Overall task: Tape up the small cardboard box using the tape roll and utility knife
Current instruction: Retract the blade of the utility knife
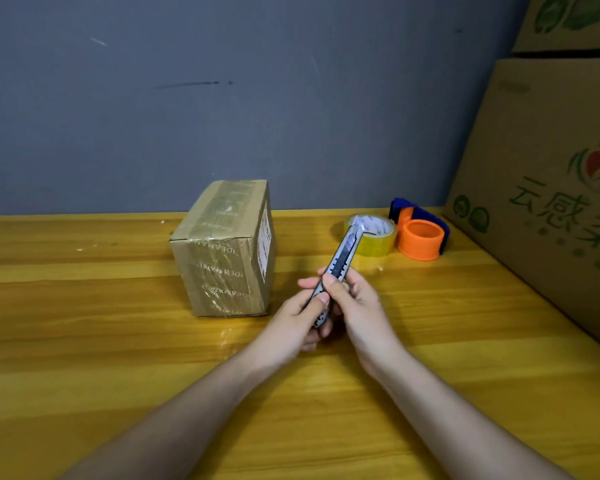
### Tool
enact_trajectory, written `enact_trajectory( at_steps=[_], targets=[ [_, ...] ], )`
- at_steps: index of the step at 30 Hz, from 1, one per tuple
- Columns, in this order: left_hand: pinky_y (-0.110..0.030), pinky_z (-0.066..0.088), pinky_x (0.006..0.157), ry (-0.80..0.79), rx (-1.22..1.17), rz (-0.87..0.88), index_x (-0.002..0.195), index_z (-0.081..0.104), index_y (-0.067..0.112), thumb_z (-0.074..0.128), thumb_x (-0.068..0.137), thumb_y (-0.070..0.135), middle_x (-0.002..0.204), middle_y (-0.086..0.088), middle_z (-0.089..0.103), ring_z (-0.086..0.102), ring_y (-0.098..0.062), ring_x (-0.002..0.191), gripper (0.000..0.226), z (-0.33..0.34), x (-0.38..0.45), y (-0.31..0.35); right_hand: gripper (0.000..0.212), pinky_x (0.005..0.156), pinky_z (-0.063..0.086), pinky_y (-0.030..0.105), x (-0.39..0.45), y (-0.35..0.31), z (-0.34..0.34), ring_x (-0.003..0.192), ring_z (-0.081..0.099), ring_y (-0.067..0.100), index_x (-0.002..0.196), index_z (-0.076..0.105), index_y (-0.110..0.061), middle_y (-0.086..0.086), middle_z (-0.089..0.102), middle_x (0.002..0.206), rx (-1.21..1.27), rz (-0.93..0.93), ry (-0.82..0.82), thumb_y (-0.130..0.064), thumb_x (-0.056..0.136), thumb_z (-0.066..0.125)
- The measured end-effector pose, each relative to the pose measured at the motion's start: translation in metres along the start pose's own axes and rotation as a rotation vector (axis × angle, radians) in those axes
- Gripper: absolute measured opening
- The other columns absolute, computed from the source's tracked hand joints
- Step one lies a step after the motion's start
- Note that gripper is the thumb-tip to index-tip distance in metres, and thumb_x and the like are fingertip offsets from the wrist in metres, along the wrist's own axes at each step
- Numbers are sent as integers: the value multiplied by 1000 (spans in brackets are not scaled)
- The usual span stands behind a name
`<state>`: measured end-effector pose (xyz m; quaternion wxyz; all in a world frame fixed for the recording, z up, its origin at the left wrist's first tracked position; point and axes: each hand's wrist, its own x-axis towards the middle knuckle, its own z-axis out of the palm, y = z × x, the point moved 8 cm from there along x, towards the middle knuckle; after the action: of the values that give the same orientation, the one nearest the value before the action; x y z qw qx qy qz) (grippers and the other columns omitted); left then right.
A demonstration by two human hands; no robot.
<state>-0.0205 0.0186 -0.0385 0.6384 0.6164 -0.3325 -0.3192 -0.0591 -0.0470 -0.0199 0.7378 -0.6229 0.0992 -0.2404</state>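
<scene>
Both bare forearms reach in from the bottom edge and converge above the middle of the yellow wooden worktop [84,341], where the two hands meet on a grey utility knife [340,259]. The left hand [297,320] comes in from the lower left with the wrist nearly straight, its fingers [309,283] curled closed around the knife's lower end and the thumb laid along the body. The right hand [357,303] comes in from the lower right, wrist bent slightly inward, its fingers wrapped around the handle just above the left hand, with the thumb pressed on the upper face near the slider. The knife is held off the worktop, tilted, its tip pointing up and away to the right so that it overlaps the clear tape roll [374,239] in this view; whether the blade is extended cannot be told. The tape roll lies flat on the worktop, just beside an orange and blue tape dispenser [421,235]. The small cardboard box [222,251] stands closed to the left of the hands, near them but apart, with printed tape running over its top and down its front. A large printed carton [548,188] stands along the right edge, against the grey wall [187,98].
</scene>
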Motion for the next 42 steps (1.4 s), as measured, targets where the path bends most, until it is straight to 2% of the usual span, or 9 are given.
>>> enact_trajectory(
  at_steps=[7, 10, 14, 21, 27, 31, 33, 37, 42],
  targets=[
    [-13, 24, 40, -103, 14, 20, 105, 47, 17, 28, 103, 13, 62, -2, 41, 27, -2, 40, 20, 3, -1, -2, 19, 59, 52, 19, 2, 5, 6, 85, 68, 7, 113, 52, -15, 2, 73, 101, 107, 77, -114, -8, 97, 44],
    [-13, 24, 41, -136, 18, 22, 104, 47, 21, 28, 103, 12, 62, 0, 41, 27, -2, 42, 21, 5, -2, -1, 22, 46, 48, 19, 3, 6, 7, 83, 67, 9, 116, 50, -15, 1, 73, 101, 140, 104, -147, -6, 97, 45],
    [-15, 22, 42, -148, 2, 13, 102, 47, 24, 27, 102, 9, 63, -1, 41, 28, -4, 43, 25, 5, -1, -2, 20, 45, 47, 15, 4, 6, 6, 78, 68, 9, 111, 53, -16, 7, 72, 104, 111, 70, -128, -4, 96, 47],
    [-18, 24, 47, -158, 6, 2, 99, 46, 21, 28, 99, 1, 67, -2, 41, 30, -3, 47, 26, 6, -3, -2, 39, 41, 44, 14, 3, 8, 7, 80, 67, 10, 126, 46, -18, -1, 71, 108, 48, 59, -210, 3, 93, 48],
    [-18, 26, 48, -193, -4, 23, 106, 45, 15, 29, 100, 2, 70, -1, 45, 33, -3, 48, 21, 5, -4, -2, 37, 41, 42, 13, 3, 8, 8, 57, 61, 2, 127, 46, -14, 2, 70, 107, 59, 62, -208, 4, 94, 48],
    [-18, 32, 47, -175, -31, 51, 114, 50, 14, 39, 96, 18, 75, -3, 57, 45, -6, 53, 21, 2, 0, -3, 12, 42, 38, 25, 6, 15, 1, 42, 41, 11, 106, 56, -18, 2, 71, 113, -68, 12, -171, -13, 96, 52],
    [-18, 36, 48, -167, -49, 48, 116, 51, 11, 41, 94, 21, 81, -7, 58, 50, -8, 56, 26, 2, 1, -4, 16, 44, 43, 29, 7, 18, 1, 49, 48, 25, 110, 54, -12, 6, 68, 118, -25, 27, -165, -18, 96, 53],
    [-18, 42, 47, -73, -110, 19, 118, 45, 7, 38, 100, 7, 85, -9, 61, 63, -10, 58, 19, -5, 4, -7, 23, 39, 49, 26, 4, 16, -1, 68, 68, 16, 116, 53, -3, 10, 68, 117, 98, 83, -106, -15, 98, 46],
    [-19, 50, 53, 165, 118, 88, 94, 56, 16, 55, 92, 7, 83, -2, 68, 65, -5, 67, 10, -28, 12, -8, 20, 67, 48, 26, 13, 17, -17, 77, 58, 17, 90, 62, -17, 3, 66, 85, -82, 9, 74, -4, 96, 48]
  ],
)
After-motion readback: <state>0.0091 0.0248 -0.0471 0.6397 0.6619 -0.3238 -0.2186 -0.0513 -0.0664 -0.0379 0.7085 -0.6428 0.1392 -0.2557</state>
